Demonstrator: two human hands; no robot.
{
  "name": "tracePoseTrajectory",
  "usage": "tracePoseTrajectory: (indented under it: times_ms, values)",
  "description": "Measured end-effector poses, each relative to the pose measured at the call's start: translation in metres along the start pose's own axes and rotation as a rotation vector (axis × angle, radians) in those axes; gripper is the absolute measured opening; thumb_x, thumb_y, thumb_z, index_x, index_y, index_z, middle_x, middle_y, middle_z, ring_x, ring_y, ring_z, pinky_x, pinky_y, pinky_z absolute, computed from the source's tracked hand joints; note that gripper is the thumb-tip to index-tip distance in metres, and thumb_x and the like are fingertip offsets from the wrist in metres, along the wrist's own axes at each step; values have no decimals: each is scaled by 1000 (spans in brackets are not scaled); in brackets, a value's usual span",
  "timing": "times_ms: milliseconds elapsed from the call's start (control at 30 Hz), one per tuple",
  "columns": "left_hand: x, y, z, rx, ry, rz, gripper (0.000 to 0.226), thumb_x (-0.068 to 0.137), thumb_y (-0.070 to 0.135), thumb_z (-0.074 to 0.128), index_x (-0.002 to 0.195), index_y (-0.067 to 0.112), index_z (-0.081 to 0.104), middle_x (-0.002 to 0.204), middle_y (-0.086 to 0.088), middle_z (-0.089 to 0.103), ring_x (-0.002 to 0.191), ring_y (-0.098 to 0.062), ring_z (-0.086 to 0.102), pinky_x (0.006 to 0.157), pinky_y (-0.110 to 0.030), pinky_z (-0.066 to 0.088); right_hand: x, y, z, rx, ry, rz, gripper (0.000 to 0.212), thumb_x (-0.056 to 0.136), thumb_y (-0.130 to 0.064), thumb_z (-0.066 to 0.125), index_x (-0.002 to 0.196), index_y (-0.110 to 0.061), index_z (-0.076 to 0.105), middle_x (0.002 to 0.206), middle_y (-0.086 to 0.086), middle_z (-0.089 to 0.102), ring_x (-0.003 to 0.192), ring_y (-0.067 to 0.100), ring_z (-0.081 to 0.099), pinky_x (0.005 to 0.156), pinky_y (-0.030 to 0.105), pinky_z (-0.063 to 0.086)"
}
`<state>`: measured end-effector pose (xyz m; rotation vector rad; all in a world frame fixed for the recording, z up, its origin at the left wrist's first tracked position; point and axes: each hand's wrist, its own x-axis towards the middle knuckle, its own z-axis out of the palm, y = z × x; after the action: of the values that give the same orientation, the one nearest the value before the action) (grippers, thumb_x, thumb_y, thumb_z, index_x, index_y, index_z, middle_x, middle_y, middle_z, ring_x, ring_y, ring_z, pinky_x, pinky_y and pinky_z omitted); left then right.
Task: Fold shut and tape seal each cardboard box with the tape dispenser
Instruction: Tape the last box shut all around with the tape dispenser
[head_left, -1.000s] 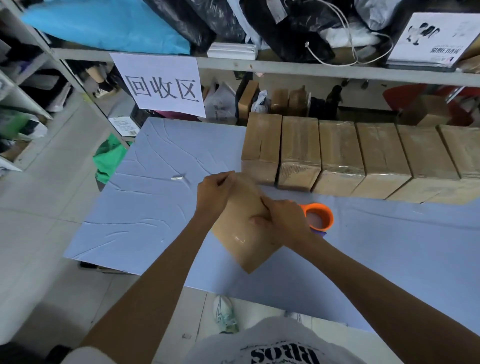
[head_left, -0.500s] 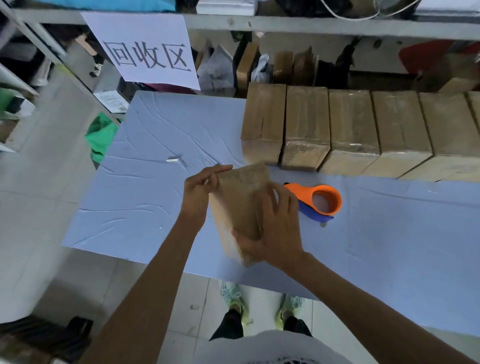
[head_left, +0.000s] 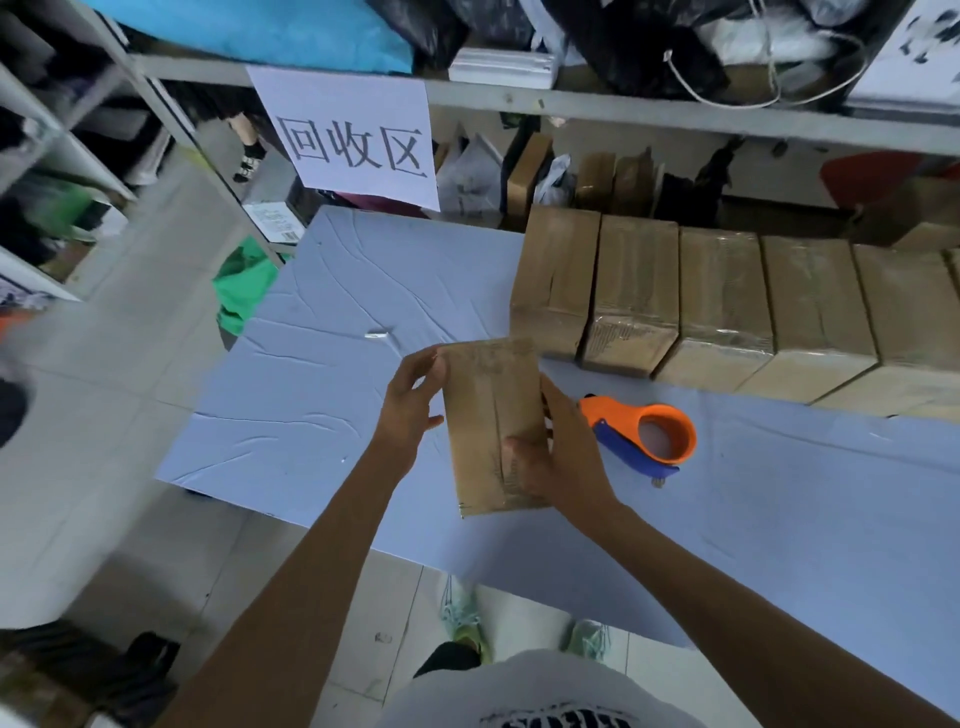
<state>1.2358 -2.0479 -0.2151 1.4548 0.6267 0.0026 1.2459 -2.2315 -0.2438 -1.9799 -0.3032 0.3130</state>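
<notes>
Two hands grip a single cardboard box over the near part of the blue-covered table. The left hand holds the box's left long edge, with one digit up by the far left corner. How far the fingers reach behind the box is hidden.

The box's long axis runs away from the person. Its near end is about at the table's front edge, and its far end points at the row of sealed boxes. The broad face is turned up toward the camera, with a seam running lengthwise down the middle under glossy tape. Whether the underside rests on the table or is lifted clear cannot be told.

The right hand clamps the near right part of the box, thumb laid on the upper face and fingers wrapped round the right side, out of sight.

Just right of that hand the tape dispenser lies on the table, its orange ring to the right and its blue part beneath. Its narrow end is covered by the right hand.

Farther back, the sealed boxes stand side by side, touching, with their long axes also running away from the person. The row is cut off at the right edge, so its full count cannot be told. The print on the near ends is too small to read.
</notes>
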Motion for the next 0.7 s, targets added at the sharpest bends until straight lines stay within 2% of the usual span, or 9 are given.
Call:
tracePoseTrajectory:
  times_ms: [100,233,333,467,567,700]
  values:
    - [-12,-6,3,-26,-20,7,40,94,34,54,133,28,49,125,11,55,112,-11,55,82,-39,53,4,-1,-2,5,-32,12,83,72,-46,59,147,-35,25,123,-4,55,109,13,57,89,46,50]
    - [-17,-1,6,-45,183,40,19,94,40,54,99,23,60,98,6,59,93,-13,56,71,-36,51,2,-1,-6,37,-63,-51,81,70,-34,69,142,-41,32,122,-9,57,107,7,59,88,43,53]
    - [-17,3,1,-11,249,103,24,92,44,56,84,21,58,84,5,58,80,-16,54,66,-37,47,4,-5,-7,30,-64,-121,79,68,-37,71,139,-39,36,119,-5,55,104,8,59,84,42,54]
    - [-20,12,-3,51,277,211,32,94,43,51,89,13,60,76,2,52,73,-15,49,65,-38,48,12,-13,-12,11,-61,-206,79,69,-41,70,141,-31,38,115,2,53,99,11,59,82,41,53]
    - [-23,20,-3,-15,283,239,23,100,28,46,87,11,57,74,-3,48,69,-14,46,58,-32,49,20,-18,-16,-44,-50,-302,77,74,-36,70,143,-28,37,112,2,54,94,9,56,76,41,52]
    - [-27,28,1,-84,237,273,22,101,22,42,86,13,55,78,-3,51,71,-15,51,55,-26,51,27,-20,-23,-25,-64,-301,77,73,-42,69,142,-31,35,115,-2,52,102,11,57,78,42,52]
